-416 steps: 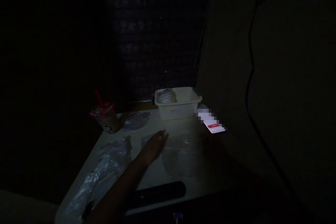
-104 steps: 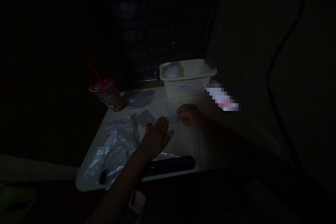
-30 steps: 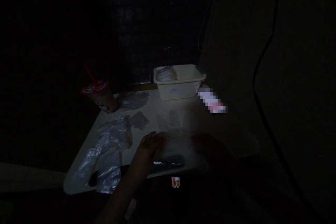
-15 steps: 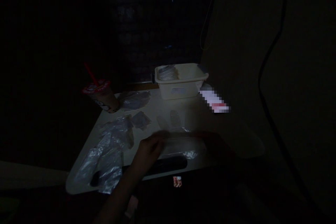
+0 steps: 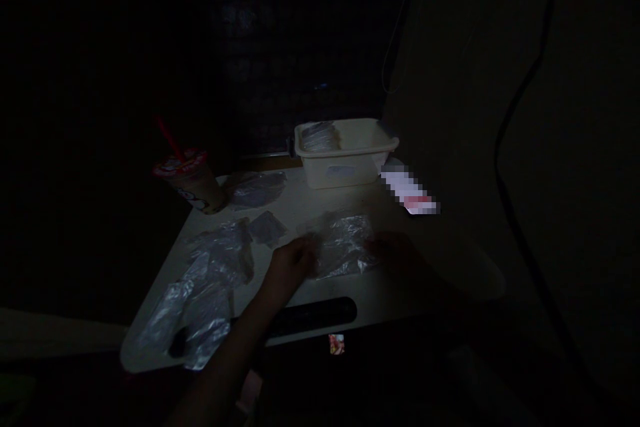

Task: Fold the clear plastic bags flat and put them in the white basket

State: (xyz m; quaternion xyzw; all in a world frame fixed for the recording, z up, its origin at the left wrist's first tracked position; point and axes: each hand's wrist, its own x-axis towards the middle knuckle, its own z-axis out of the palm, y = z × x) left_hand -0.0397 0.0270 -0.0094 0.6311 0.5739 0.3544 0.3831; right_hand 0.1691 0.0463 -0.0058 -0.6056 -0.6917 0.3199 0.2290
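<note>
A clear plastic bag (image 5: 345,247) is stretched over the small white table between my hands, shiny and creased. My left hand (image 5: 290,263) has its fingers closed on the bag's left edge. At the right edge my right hand (image 5: 397,248) pinches the bag, though it is dark and its fingers show only faintly. Left of them lie a small folded plastic piece (image 5: 267,228) and a heap of crumpled clear bags (image 5: 220,253).
A white plastic basin (image 5: 345,170) holding wrapped plastic (image 5: 320,137) stands at the back. A lidded drink cup (image 5: 193,180) with a red straw is at back left, beside more plastic (image 5: 257,188). A blurred-out phone-like object (image 5: 410,192) lies right. A dark slot (image 5: 315,317) runs along the front edge.
The bag's near part has moved away from me, and it now lies flatter and more spread between my hands. My right hand has shifted slightly up with it.
</note>
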